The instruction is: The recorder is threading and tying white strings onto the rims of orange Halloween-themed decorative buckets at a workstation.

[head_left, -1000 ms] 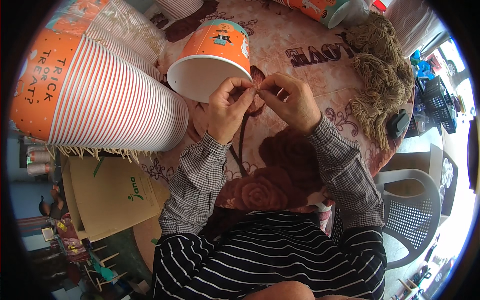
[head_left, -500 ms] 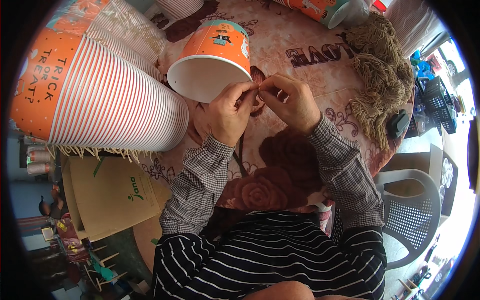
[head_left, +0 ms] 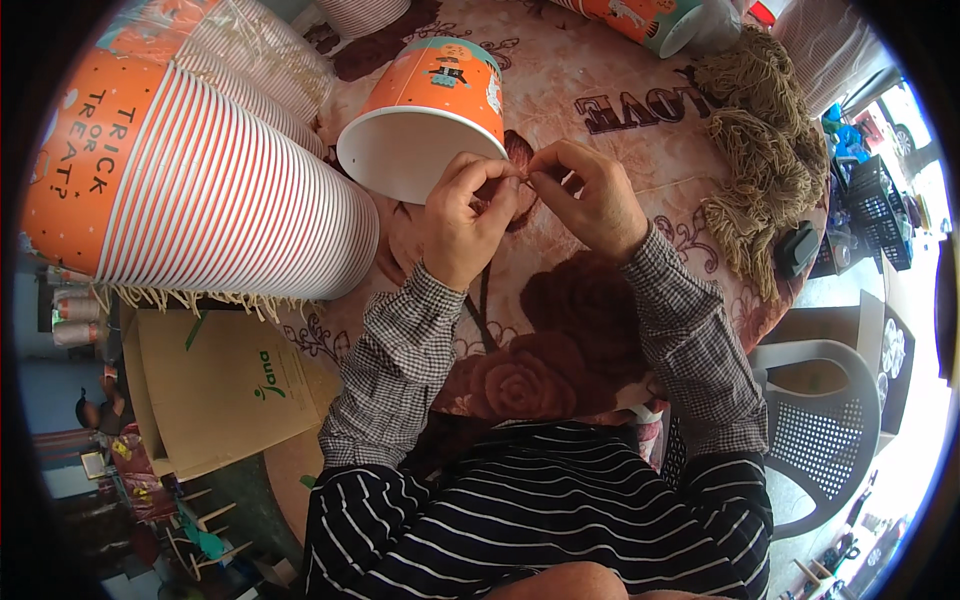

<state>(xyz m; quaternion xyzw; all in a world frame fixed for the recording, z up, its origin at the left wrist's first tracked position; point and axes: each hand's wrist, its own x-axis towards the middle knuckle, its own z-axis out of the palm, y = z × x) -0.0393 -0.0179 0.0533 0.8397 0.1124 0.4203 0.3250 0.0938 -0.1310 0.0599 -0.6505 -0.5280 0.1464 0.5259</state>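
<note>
My left hand [head_left: 467, 215] and my right hand [head_left: 592, 195] meet above the table, fingertips pinched together. A thin cord [head_left: 524, 181] shows as a tiny bit between the two pinches; most of it is hidden by the fingers. Just beyond my left hand an orange paper bucket [head_left: 425, 90] with cartoon figures lies on its side, its white mouth facing me. Near its rim is a small dark hole. At the right lies a heap of tan cords [head_left: 745, 150], and one pale strand runs from it toward my right hand.
A tall stack of nested orange buckets [head_left: 235, 190] lies at the left, with bagged stacks [head_left: 255, 60] behind it. Another orange bucket [head_left: 640, 20] lies at the far edge. A black object [head_left: 797, 248] sits by the cords. A cardboard box [head_left: 220, 390] and grey chair [head_left: 820, 430] flank me.
Both hands have shifted slightly to the right, and the fingertips are a little further apart, showing more of the thin cord between them. The bucket stays on its side.
</note>
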